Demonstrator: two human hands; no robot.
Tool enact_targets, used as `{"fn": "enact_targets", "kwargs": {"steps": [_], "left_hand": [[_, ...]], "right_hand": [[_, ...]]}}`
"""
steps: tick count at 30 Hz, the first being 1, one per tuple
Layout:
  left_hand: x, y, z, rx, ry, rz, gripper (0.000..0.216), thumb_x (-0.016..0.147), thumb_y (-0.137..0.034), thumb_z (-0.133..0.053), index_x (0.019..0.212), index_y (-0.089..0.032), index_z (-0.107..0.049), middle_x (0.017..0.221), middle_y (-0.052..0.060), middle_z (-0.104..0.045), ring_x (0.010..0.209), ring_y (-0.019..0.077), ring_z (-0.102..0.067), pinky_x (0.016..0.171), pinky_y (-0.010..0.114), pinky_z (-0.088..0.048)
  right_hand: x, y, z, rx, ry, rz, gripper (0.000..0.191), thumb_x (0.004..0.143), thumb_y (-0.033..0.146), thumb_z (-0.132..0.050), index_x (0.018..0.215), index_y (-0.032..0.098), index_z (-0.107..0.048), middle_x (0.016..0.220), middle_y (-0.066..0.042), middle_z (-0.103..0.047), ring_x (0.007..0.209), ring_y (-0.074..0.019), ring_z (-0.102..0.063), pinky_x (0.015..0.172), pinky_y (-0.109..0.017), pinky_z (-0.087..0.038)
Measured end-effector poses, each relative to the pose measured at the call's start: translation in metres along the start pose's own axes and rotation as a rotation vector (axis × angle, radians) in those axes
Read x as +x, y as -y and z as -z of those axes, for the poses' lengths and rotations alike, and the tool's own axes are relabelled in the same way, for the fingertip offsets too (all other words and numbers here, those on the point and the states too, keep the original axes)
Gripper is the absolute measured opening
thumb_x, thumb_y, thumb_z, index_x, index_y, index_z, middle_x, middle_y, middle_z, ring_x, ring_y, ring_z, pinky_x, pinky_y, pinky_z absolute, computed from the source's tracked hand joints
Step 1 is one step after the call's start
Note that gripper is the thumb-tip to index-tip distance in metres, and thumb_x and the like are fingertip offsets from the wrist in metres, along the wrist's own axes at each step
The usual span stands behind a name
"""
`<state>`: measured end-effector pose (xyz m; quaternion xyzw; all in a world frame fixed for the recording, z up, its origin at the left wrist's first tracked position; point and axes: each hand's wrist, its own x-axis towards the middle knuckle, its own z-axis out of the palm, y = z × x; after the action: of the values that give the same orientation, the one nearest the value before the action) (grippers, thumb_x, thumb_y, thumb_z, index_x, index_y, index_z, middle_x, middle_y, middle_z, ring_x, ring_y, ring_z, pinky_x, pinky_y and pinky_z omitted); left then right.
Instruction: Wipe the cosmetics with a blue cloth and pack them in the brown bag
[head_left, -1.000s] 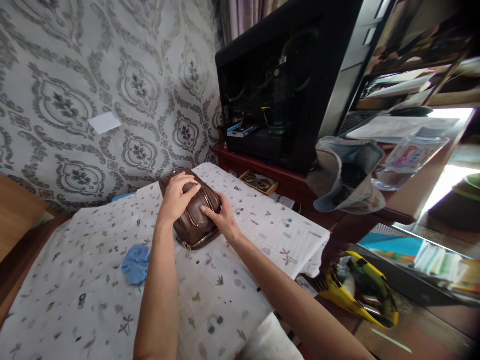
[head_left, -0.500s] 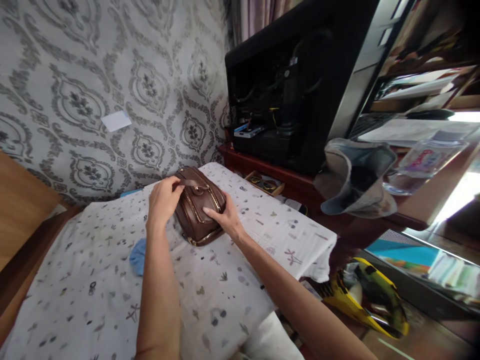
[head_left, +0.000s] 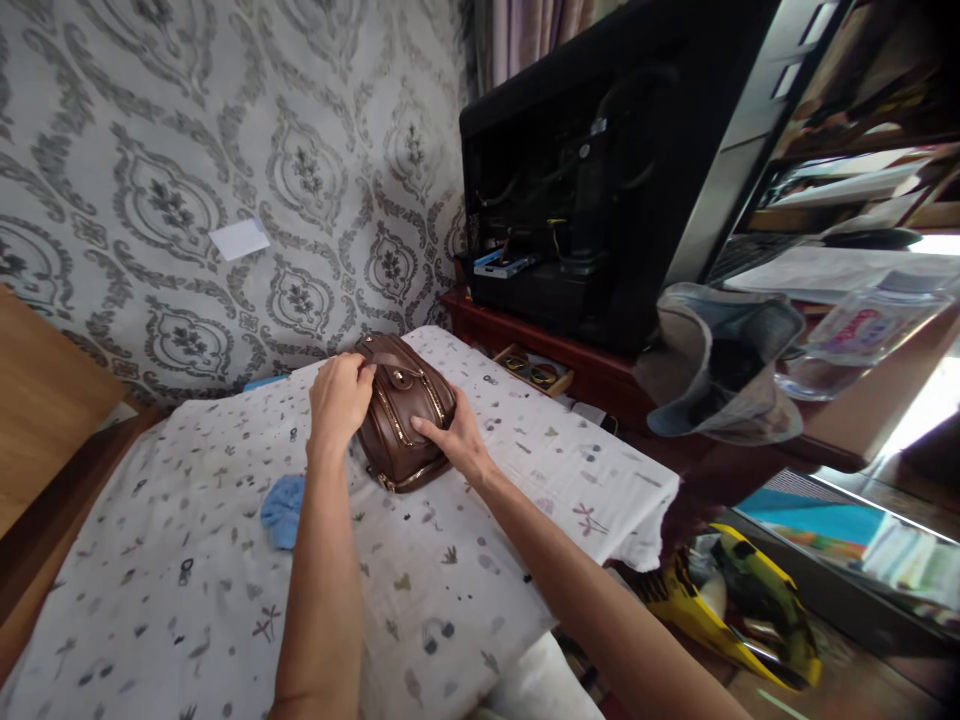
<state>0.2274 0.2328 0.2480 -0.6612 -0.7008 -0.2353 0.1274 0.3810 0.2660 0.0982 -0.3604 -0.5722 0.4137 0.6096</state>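
Note:
A brown leather handbag (head_left: 397, 425) with gold zips lies on the white printed sheet (head_left: 217, 510). My left hand (head_left: 339, 400) is at the bag's upper left edge, its thumb and fingers pinched on the brown strap (head_left: 386, 360) that crosses the top. Gripping the bag's right side, my right hand (head_left: 457, 437) has its thumb on the front between the zips, while its other fingers are hidden behind the side. Close to my left forearm lies a crumpled light blue cloth (head_left: 283, 512).
A dark computer case (head_left: 570, 290) stands on the desk at the right. A denim hat (head_left: 720, 370) and a clear bottle (head_left: 862, 330) sit near the desk edge. Below are an open drawer with glasses (head_left: 536, 372) and a yellow-black bag (head_left: 735, 600).
My left fingers have shifted slightly right and lifted the strap a little less far from the bag's top. My right hand keeps its hold. The view has shifted slightly.

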Motion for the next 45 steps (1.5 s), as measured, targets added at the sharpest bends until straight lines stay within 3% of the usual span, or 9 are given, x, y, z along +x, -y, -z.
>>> {"fn": "enact_targets", "kwargs": {"steps": [5, 11, 18, 20, 23, 28, 32, 35, 45], "left_hand": [[-0.001, 0.0, 0.003, -0.041, 0.04, -0.021, 0.026, 0.094, -0.031, -0.049, 0.081, -0.022, -0.07, 0.082, 0.006, -0.071, 0.082, 0.0241, -0.064, 0.07, 0.03, -0.042], [-0.001, 0.002, 0.012, -0.14, 0.136, -0.042, 0.028, 0.089, -0.032, -0.052, 0.064, -0.02, -0.057, 0.063, 0.0, -0.055, 0.066, 0.0175, -0.052, 0.061, 0.028, -0.031], [0.0, 0.005, 0.011, -0.295, 0.142, -0.035, 0.027, 0.087, -0.032, -0.052, 0.065, -0.018, -0.057, 0.059, -0.003, -0.05, 0.063, 0.0153, -0.05, 0.061, 0.027, -0.032], [-0.001, 0.006, 0.007, -0.347, 0.11, -0.059, 0.023, 0.089, -0.032, -0.053, 0.073, -0.018, -0.062, 0.067, -0.001, -0.059, 0.07, 0.017, -0.056, 0.067, 0.027, -0.038], [-0.005, 0.013, -0.004, -0.407, 0.039, -0.078, 0.023, 0.088, -0.034, -0.058, 0.101, -0.017, -0.067, 0.1, 0.006, -0.069, 0.097, 0.0232, -0.063, 0.085, 0.033, -0.046], [-0.032, 0.037, -0.028, -0.506, -0.033, -0.027, 0.066, 0.083, -0.042, -0.07, 0.141, -0.02, -0.047, 0.143, 0.016, -0.051, 0.137, 0.0319, -0.045, 0.113, 0.049, -0.038], [-0.052, 0.046, -0.048, -0.609, 0.096, 0.002, 0.079, 0.084, -0.051, -0.071, 0.149, -0.019, -0.039, 0.152, 0.019, -0.044, 0.143, 0.0336, -0.041, 0.119, 0.052, -0.033], [-0.057, 0.046, -0.057, -0.646, 0.109, -0.004, 0.079, 0.087, -0.052, -0.068, 0.152, -0.02, -0.036, 0.156, 0.018, -0.04, 0.147, 0.0328, -0.037, 0.12, 0.05, -0.033], [-0.051, 0.05, -0.057, -0.732, 0.235, -0.039, 0.079, 0.091, -0.046, -0.061, 0.156, -0.019, -0.028, 0.166, 0.014, -0.027, 0.155, 0.0301, -0.023, 0.127, 0.047, -0.021]], "right_hand": [[-0.001, 0.001, 0.001, -0.019, 0.008, 0.017, 0.084, 0.073, 0.059, -0.078, 0.142, 0.023, -0.045, 0.138, -0.012, -0.058, 0.132, -0.0318, -0.05, 0.116, -0.052, -0.037], [0.0, 0.0, 0.002, -0.042, 0.026, 0.047, 0.083, 0.076, 0.06, -0.075, 0.143, 0.023, -0.043, 0.138, -0.012, -0.057, 0.131, -0.0322, -0.051, 0.116, -0.054, -0.037], [0.002, -0.001, 0.004, -0.077, 0.029, 0.042, 0.083, 0.074, 0.062, -0.077, 0.14, 0.022, -0.045, 0.137, -0.013, -0.057, 0.13, -0.0323, -0.052, 0.115, -0.053, -0.039], [0.002, 0.0, 0.004, -0.078, 0.02, 0.03, 0.083, 0.072, 0.062, -0.079, 0.137, 0.023, -0.047, 0.136, -0.013, -0.058, 0.129, -0.0327, -0.053, 0.114, -0.053, -0.04], [0.001, 0.001, 0.002, -0.035, 0.003, 0.024, 0.084, 0.069, 0.062, -0.08, 0.136, 0.022, -0.048, 0.137, -0.013, -0.058, 0.129, -0.0322, -0.054, 0.115, -0.053, -0.04], [0.0, -0.007, -0.001, -0.014, 0.023, 0.06, 0.098, 0.066, 0.062, -0.083, 0.145, 0.021, -0.04, 0.146, -0.015, -0.052, 0.137, -0.0329, -0.048, 0.118, -0.053, -0.037], [0.002, -0.016, -0.001, -0.034, 0.03, 0.115, 0.108, 0.062, 0.064, -0.085, 0.149, 0.023, -0.035, 0.149, -0.016, -0.049, 0.141, -0.0347, -0.044, 0.119, -0.055, -0.034], [0.003, -0.018, 0.0, -0.035, 0.04, 0.128, 0.105, 0.064, 0.064, -0.084, 0.148, 0.023, -0.036, 0.148, -0.015, -0.05, 0.139, -0.0345, -0.046, 0.118, -0.055, -0.035], [0.002, -0.01, -0.001, 0.022, 0.043, 0.111, 0.097, 0.065, 0.06, -0.085, 0.141, 0.022, -0.04, 0.145, -0.016, -0.053, 0.137, -0.0325, -0.049, 0.118, -0.056, -0.036]]}}
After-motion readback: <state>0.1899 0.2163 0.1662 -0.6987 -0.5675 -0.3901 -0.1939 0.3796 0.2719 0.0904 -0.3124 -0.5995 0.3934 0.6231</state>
